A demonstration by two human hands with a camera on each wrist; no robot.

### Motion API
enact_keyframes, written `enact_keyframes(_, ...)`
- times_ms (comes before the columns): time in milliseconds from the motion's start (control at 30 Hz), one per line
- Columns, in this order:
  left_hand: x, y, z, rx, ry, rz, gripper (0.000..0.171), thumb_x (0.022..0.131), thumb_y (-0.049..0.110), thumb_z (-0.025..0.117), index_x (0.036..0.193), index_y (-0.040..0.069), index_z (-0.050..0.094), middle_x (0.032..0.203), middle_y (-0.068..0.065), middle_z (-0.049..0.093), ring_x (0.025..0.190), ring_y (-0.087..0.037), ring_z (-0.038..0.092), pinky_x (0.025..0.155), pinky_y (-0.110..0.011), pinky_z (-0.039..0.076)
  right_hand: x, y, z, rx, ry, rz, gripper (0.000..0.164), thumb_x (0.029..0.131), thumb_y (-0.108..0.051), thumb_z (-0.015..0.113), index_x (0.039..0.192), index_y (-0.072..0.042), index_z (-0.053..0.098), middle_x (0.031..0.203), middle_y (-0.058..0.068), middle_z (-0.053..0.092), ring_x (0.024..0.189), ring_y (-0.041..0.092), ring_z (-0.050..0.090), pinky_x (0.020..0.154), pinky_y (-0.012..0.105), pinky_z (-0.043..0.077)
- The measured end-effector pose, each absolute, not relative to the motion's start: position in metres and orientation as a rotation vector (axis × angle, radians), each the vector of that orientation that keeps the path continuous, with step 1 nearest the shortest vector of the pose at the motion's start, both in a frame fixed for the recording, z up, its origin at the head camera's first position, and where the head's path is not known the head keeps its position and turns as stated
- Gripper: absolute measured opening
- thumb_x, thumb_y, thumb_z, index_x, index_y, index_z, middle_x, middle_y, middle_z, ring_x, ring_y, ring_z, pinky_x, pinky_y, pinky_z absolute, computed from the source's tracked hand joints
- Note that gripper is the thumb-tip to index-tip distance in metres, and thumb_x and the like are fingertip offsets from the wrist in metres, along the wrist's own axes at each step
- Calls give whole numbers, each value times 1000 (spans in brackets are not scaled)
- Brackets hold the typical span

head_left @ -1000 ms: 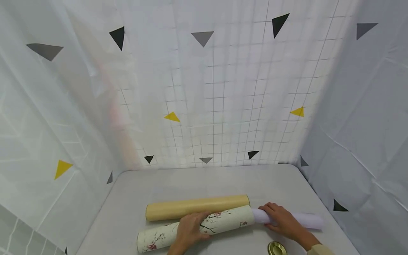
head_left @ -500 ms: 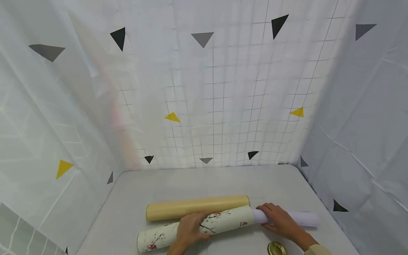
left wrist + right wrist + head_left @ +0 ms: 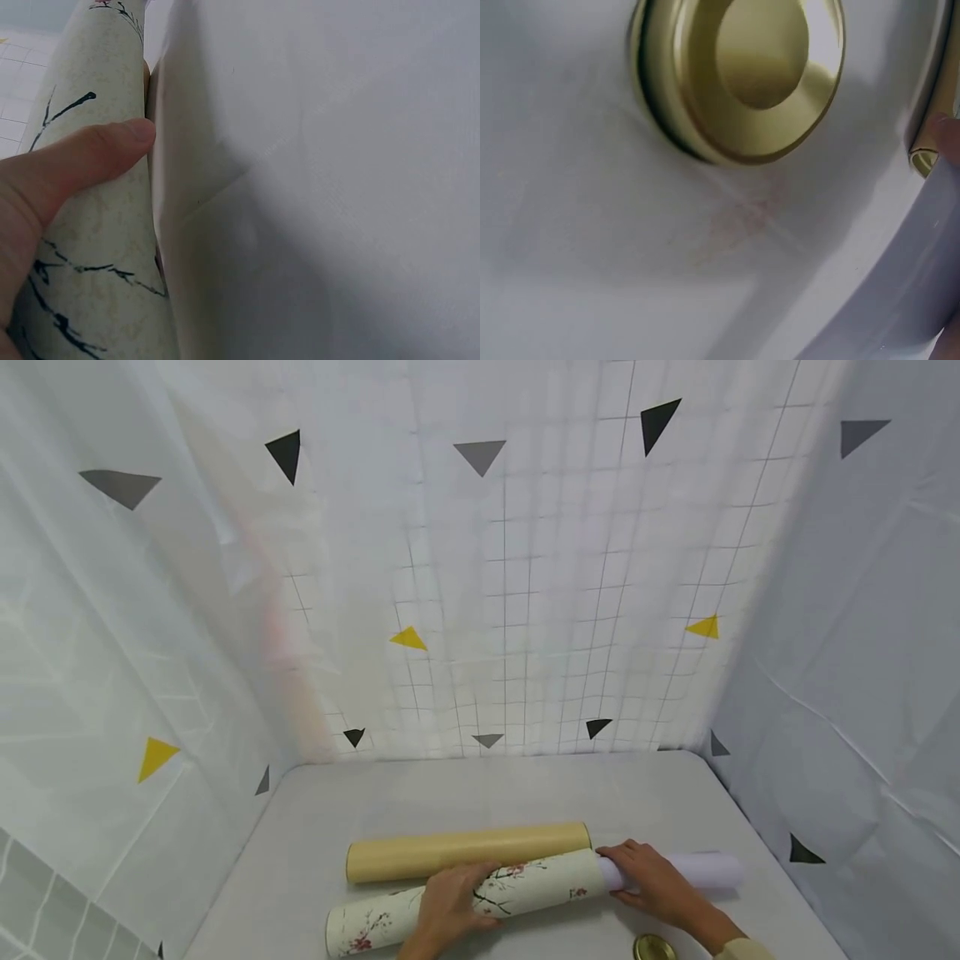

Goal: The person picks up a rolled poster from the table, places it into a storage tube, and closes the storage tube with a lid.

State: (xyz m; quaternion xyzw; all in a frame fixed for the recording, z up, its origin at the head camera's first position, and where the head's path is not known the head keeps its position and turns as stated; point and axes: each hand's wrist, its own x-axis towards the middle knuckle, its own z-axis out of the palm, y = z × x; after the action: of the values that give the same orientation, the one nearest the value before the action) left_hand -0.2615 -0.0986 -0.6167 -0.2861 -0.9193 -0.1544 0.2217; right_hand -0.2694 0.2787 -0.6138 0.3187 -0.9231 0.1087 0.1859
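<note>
Pale roll (image 3: 705, 870), on surface (image 3: 660, 806): I log long axis roughly in line with floral tube (image 3: 551, 881), near end inside it. Right hand (image 3: 652, 881), nearer joint, curled round roll; left hand (image 3: 452, 906) grips tube.

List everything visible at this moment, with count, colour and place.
floral tube: 1, off-white with dark branches and reddish blossoms, in front of the tan tube
tan tube: 1, yellowish tan, lying on the table
paper roll: 1, pale lavender, at the floral tube's right end, apparently partly inside
round lid: 1, gold, on the table near the right forearm
table: 1, whitish, beneath these
sheeting: three sides, white to grey, around the table
triangles: several, black, grey and yellow, on the sheeting
sleeve: 1, cream, right arm
left hand: 1, bare, gripping the floral tube
right hand: 1, bare, holding the paper roll
</note>
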Motion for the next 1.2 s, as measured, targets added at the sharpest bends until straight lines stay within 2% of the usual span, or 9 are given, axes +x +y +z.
enact_keyframes(367, -259, -98, -620, -805, -2528, -421, 82, 50, 56, 97, 124, 31, 70, 104, 13, 80, 85, -6, 74, 66, -21, 55, -266, 271, -612, 932, -2663, 309, 70, 73, -28, 92, 133, -8, 61, 116, -5, 68, 101, 10, 62, 87, 38, 54)
enact_keyframes(633, -256, -95, -617, -807, -2560, -438, 82, 51, 56, 97, 125, 31, 71, 102, 13, 80, 80, -5, 72, 63, -19, 53, -257, 281, -607, 896, -2652, 299, 74, 70, -27, 93, 134, -10, 60, 128, -2, 68, 114, 20, 65, 94, 46, 54)
enact_keyframes(900, -253, -95, -616, -799, -2561, -451, 82, 51, 53, 98, 124, 28, 72, 104, 12, 80, 80, -6, 72, 63, -18, 53, -252, 310, -608, 700, -2779, 258, 83, 66, -32, 95, 137, -13, 57, 136, -2, 63, 122, 24, 60, 103, 51, 48)
enact_keyframes(1033, -255, -96, -617, -777, -2576, -450, 83, 50, 53, 98, 124, 29, 72, 105, 12, 80, 83, -7, 73, 66, -21, 55, -251, 319, -612, 590, -2804, 251, 85, 64, -31, 97, 137, -12, 57, 136, 4, 62, 127, 29, 57, 107, 64, 39)
enact_keyframes(1133, -257, -96, -620, -780, -2575, -451, 83, 50, 55, 98, 125, 29, 71, 106, 12, 80, 85, -8, 74, 68, -23, 57, -248, 323, -613, 476, -2842, 226, 86, 62, -30, 98, 136, -13, 57, 140, 8, 59, 131, 34, 52, 102, 78, 34)
enact_keyframes(1200, -258, -96, -621, -789, -2555, -449, 83, 50, 55, 98, 124, 29, 71, 106, 12, 80, 85, -8, 74, 68, -24, 57, -247, 324, -614, 407, -2879, 206, 85, 62, -29, 98, 135, -14, 57, 142, 10, 57, 132, 36, 49, 98, 83, 33)
